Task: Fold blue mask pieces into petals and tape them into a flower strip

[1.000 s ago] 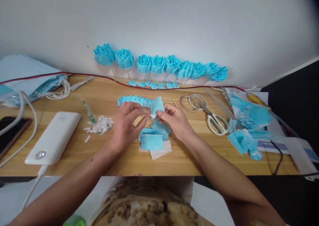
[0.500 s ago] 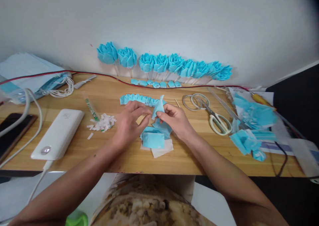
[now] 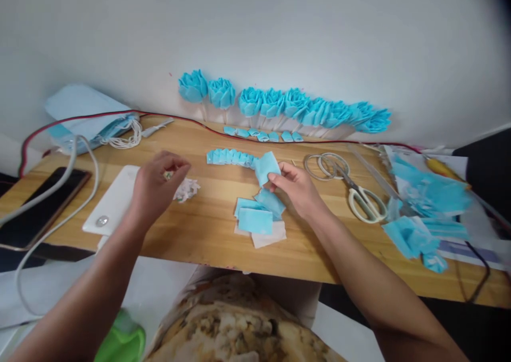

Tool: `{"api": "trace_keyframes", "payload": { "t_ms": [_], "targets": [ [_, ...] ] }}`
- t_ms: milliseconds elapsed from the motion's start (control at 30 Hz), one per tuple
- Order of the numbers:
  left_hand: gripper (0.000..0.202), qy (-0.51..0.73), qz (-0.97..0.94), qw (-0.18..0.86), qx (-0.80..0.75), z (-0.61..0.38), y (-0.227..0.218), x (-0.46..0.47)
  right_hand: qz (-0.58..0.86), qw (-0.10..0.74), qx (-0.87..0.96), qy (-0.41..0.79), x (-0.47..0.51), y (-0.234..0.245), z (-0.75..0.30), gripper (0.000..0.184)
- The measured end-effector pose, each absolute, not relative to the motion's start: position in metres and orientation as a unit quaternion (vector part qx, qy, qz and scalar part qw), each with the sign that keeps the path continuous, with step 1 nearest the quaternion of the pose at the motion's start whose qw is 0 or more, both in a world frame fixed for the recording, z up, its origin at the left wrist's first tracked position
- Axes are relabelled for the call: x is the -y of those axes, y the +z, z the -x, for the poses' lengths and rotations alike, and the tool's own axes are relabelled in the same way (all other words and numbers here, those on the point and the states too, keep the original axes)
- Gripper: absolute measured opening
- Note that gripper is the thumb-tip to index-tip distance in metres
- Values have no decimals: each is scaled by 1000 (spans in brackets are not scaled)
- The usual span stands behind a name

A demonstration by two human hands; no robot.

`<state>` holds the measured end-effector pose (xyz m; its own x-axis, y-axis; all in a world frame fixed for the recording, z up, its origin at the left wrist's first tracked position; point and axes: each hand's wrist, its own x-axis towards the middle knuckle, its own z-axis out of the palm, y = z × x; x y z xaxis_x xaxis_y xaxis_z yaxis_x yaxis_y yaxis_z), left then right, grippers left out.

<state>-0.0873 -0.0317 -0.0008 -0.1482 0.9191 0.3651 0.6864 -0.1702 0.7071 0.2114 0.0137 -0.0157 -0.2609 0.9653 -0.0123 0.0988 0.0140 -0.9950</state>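
Note:
My right hand (image 3: 297,189) pinches a blue piece of mask fabric (image 3: 267,167) between thumb and fingers, above the table. Beneath it lie several flat blue and white fabric pieces (image 3: 255,221), partly overlapping. To the left, my left hand (image 3: 159,183) hovers beside a small heap of white paper strips (image 3: 187,190), thumb and fingertips brought together. Whatever those fingertips hold, if anything, is too small to make out. A row of folded blue petals (image 3: 229,157) stands behind the fabric pieces.
Blue fabric roses on sticks (image 3: 251,101) lean along the wall. Scissors (image 3: 365,202) lie right of my right hand, near blue scraps (image 3: 411,237). A white power bank (image 3: 114,202) and a phone (image 3: 43,207) are at left. A red-black cable (image 3: 191,120) crosses the back.
My left hand has left the fabric piece and moved left to the paper strips. My right hand keeps the piece, now turned flatter towards me. The view has shifted slightly.

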Motion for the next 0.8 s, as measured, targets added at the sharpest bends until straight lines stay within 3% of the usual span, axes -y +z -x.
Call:
{"api": "trace_keyframes", "payload": {
  "t_ms": [233,567,700,800],
  "targets": [
    [24,329,-641,128,-681,126,-4,42,438,423,571,550,-15,-20,-208,21],
    [8,304,-647,110,-691,130,-11,44,417,433,554,576,-18,-23,-209,17],
    [17,400,-663,21,-632,108,2,47,397,435,516,622,-18,-21,-211,21],
    [16,451,-684,54,-571,69,15,49,395,435,491,644,-17,-18,-212,24]
  ]
}}
